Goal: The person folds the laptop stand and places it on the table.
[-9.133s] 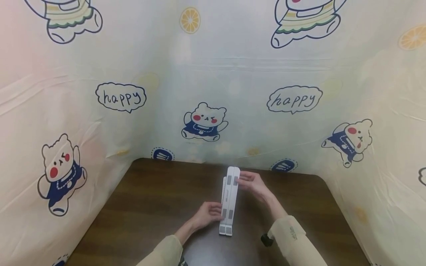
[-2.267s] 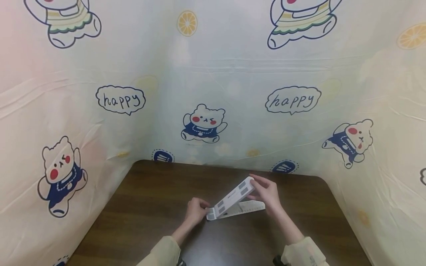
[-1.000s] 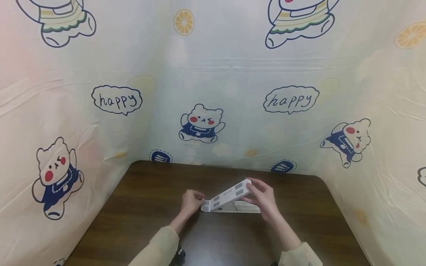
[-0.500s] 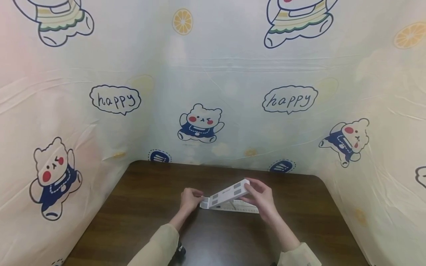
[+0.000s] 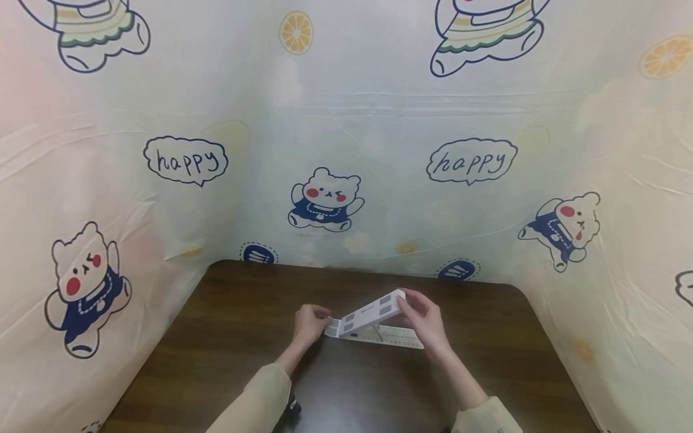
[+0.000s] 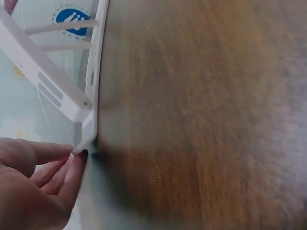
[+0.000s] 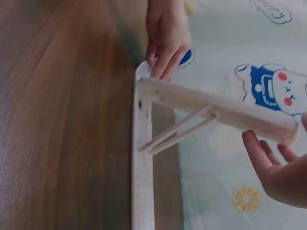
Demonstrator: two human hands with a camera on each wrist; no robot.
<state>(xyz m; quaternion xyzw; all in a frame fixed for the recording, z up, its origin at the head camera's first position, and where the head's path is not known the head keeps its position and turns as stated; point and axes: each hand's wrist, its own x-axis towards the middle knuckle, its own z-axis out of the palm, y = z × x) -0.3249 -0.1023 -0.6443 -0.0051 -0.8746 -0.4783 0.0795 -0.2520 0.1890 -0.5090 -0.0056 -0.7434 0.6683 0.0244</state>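
A white folding laptop stand (image 5: 373, 310) with grey pads lies across the table, its top bar raised at a slant above the perforated base strip (image 7: 143, 191). Two thin struts (image 7: 184, 129) join bar and base. My left hand (image 5: 310, 323) pinches the small lip at the hinge end between thumb and fingers, as the left wrist view shows at the lip (image 6: 85, 139). My right hand (image 5: 428, 319) holds the raised end of the bar, thumb on the padded face and fingers behind. Part of the base's right end is hidden behind that hand.
A dark brown wooden table (image 5: 243, 361) carries the stand. Pale printed cloth (image 5: 400, 198) with bears and "happy" bubbles surrounds it at the back and sides. A black object (image 5: 292, 409) sits by the left sleeve.
Earlier the stand stood nearly folded, lengthwise between both hands. It has since been turned crosswise and its bar spread from the base. Over the last second it has shifted only slightly.
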